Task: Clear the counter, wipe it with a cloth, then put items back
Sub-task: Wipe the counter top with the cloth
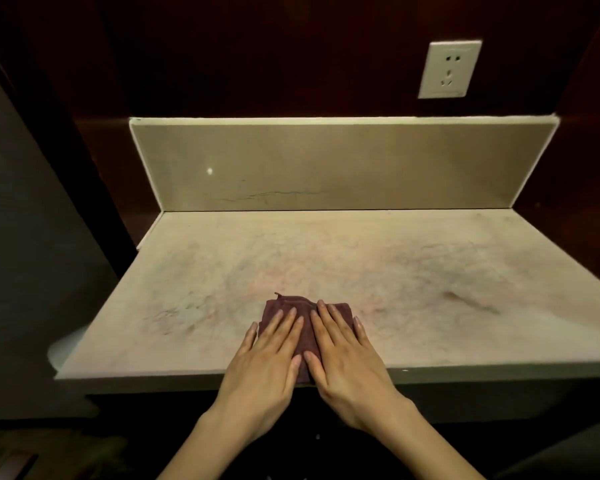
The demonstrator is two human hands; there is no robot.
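Both hands lie flat on a folded cloth: the left hand point(269, 358) covers its left part and the right hand point(343, 351) its right part, fingers straight and a little spread, palms down, nothing curled round or pinched. The two hands sit side by side, thumbs nearly meeting over the middle of the cloth.

That dark maroon cloth point(293, 304) rests on the stone tabletop point(413, 271) at the near edge, about midway along its width, with its near end reaching the tabletop's front lip. Only the far border and a strip between the hands show.

By its looks it is a small towel-like piece: soft, light, limp, with a nap that should drag rather than slide on the polished stone. It seems folded into several layers, so pressing from above with flat palms, as now, ought to keep it together while it is pushed; lifting it would likely call for a pinch at a folded edge, or it may fall open. Nothing about it looks fragile.

No brand, label or lettering can be read on the cloth or the tabletop. A white wall socket point(449, 69) sits on the dark panel above the backsplash point(326, 164); any marking on it is too small to tell.
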